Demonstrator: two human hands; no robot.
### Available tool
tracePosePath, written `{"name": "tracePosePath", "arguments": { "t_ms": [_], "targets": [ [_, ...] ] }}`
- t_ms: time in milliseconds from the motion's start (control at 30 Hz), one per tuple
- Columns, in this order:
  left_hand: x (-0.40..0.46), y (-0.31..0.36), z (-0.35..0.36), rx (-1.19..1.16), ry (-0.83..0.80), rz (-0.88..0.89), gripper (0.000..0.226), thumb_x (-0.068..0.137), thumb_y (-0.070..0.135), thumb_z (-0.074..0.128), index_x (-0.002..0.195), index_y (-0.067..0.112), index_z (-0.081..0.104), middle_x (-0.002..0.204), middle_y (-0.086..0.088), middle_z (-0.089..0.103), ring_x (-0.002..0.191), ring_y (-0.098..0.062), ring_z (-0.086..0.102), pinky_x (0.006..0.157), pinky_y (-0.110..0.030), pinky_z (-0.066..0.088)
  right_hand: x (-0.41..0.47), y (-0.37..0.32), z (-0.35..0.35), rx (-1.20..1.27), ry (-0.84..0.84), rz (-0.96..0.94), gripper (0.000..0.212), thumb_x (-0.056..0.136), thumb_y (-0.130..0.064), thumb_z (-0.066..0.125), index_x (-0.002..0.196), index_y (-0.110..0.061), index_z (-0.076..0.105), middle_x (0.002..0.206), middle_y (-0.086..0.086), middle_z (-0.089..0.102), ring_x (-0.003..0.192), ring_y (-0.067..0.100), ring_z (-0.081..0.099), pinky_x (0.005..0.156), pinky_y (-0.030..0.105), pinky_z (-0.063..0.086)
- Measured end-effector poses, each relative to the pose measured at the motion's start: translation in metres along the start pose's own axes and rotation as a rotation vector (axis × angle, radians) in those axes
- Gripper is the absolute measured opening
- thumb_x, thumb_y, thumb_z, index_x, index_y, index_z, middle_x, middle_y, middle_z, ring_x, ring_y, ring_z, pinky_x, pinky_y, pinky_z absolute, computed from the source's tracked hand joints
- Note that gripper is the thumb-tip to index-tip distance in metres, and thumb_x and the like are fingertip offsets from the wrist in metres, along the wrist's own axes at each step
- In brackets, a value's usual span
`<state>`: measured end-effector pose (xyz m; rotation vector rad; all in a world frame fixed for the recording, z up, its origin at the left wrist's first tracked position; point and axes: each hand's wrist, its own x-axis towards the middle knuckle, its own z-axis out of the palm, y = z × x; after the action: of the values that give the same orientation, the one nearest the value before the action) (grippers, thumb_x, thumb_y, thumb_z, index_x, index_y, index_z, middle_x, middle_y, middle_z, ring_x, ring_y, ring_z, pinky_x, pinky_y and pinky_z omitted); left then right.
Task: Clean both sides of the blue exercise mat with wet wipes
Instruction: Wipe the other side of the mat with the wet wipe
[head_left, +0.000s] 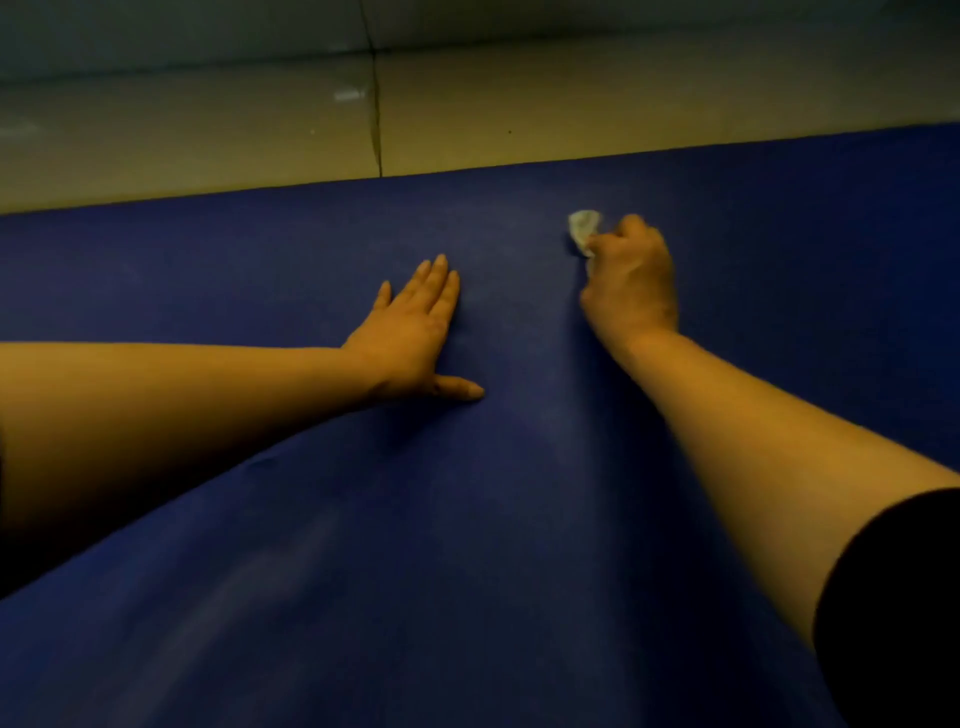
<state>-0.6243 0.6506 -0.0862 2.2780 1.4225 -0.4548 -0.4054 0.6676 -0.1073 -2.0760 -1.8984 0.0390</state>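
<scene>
The blue exercise mat (467, 519) lies flat on the floor and fills most of the head view. My left hand (415, 338) rests palm down on the mat near the middle, fingers straight and thumb spread to the right. To its right, my right hand (631, 280) grips a crumpled, greyish wet wipe (583, 228) and holds it against the mat; part of the wipe sticks out beyond the knuckles, the remainder is hidden inside the fist.
Beyond the mat's far edge lies a pale tiled floor (208, 135) with a dark grout line (376, 104) running away from me. A black sleeve (904, 613) covers my right upper arm at the lower right.
</scene>
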Motion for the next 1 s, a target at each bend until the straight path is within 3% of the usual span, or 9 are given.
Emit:
{"name": "tracePosePath", "arguments": {
  "t_ms": [67,267,333,467,633,733,833,933,1000],
  "targets": [
    [-0.002,0.007,0.000,0.004,-0.012,-0.039,0.123,0.075,0.063,0.065,0.151,0.008,-0.015,0.158,-0.009,-0.023,0.147,-0.024,-0.017,0.118,-0.048,-0.003,-0.013,-0.009,-0.003,-0.023,-0.008,0.076,0.036,0.088,-0.001,0.045,0.122,-0.003,0.057,0.110,0.022,0.052,0.096,0.040,0.049,0.070,0.040,0.036],
    [-0.011,0.018,0.000,-0.055,-0.002,-0.062,0.110,0.086,0.051,0.063,0.152,0.009,-0.015,0.159,-0.009,-0.021,0.148,-0.023,-0.014,0.119,-0.044,0.002,-0.050,-0.083,-0.003,0.079,-0.281,-0.297,0.053,0.092,-0.015,0.050,0.143,-0.014,0.034,0.125,0.011,0.044,0.110,0.029,0.042,0.086,0.034,0.040],
    [-0.011,0.017,0.002,-0.024,-0.009,-0.062,0.111,0.085,0.055,0.060,0.151,0.008,-0.014,0.159,-0.010,-0.021,0.148,-0.024,-0.014,0.119,-0.044,0.002,-0.040,-0.054,-0.014,0.007,-0.244,-0.230,0.049,0.093,-0.010,0.045,0.141,-0.017,0.039,0.121,0.013,0.045,0.107,0.032,0.043,0.080,0.037,0.040],
    [-0.006,0.015,0.005,-0.017,-0.031,-0.065,0.111,0.084,0.057,0.059,0.151,0.008,-0.015,0.158,-0.010,-0.023,0.147,-0.024,-0.016,0.119,-0.047,0.000,-0.033,-0.019,-0.012,-0.002,-0.091,0.073,0.036,0.091,-0.001,0.044,0.126,-0.003,0.053,0.115,0.018,0.050,0.103,0.036,0.046,0.076,0.040,0.042],
    [-0.008,0.012,0.006,-0.022,-0.008,-0.052,0.105,0.089,0.046,0.061,0.151,0.007,-0.014,0.158,-0.011,-0.024,0.147,-0.024,-0.017,0.118,-0.045,-0.001,-0.080,-0.084,0.003,0.217,-0.043,-0.214,0.043,0.060,0.006,0.074,0.102,0.003,0.066,0.080,0.018,0.060,0.068,0.036,0.056,0.055,0.034,0.048],
    [-0.009,0.012,0.007,-0.040,-0.001,-0.049,0.106,0.088,0.048,0.061,0.151,0.008,-0.014,0.158,-0.010,-0.023,0.147,-0.024,-0.016,0.118,-0.045,-0.001,-0.086,-0.068,0.000,0.229,-0.045,-0.364,0.041,0.055,0.005,0.076,0.095,0.001,0.068,0.075,0.015,0.058,0.063,0.034,0.055,0.046,0.032,0.049],
    [-0.008,0.013,0.008,-0.039,0.001,-0.056,0.110,0.085,0.055,0.060,0.151,0.009,-0.015,0.158,-0.009,-0.024,0.147,-0.023,-0.017,0.118,-0.045,-0.002,-0.069,-0.020,-0.005,0.094,0.051,-0.225,0.048,0.061,0.008,0.068,0.108,-0.002,0.066,0.077,0.017,0.057,0.066,0.037,0.054,0.050,0.033,0.045],
    [-0.009,0.011,0.009,-0.040,0.005,-0.062,0.109,0.085,0.055,0.059,0.151,0.010,-0.015,0.158,-0.008,-0.024,0.147,-0.023,-0.018,0.118,-0.045,-0.004,-0.069,-0.012,-0.005,0.110,0.127,0.014,0.037,0.065,0.011,0.062,0.101,0.005,0.066,0.079,0.020,0.057,0.067,0.040,0.054,0.053,0.037,0.046],
    [-0.008,0.012,0.010,-0.039,0.012,-0.057,0.109,0.086,0.055,0.059,0.151,0.010,-0.015,0.158,-0.009,-0.024,0.147,-0.023,-0.018,0.118,-0.045,-0.004,-0.084,-0.035,0.000,0.132,0.159,-0.029,0.037,0.062,0.011,0.061,0.099,0.006,0.066,0.075,0.018,0.058,0.063,0.037,0.054,0.051,0.034,0.046]
  ]
}}
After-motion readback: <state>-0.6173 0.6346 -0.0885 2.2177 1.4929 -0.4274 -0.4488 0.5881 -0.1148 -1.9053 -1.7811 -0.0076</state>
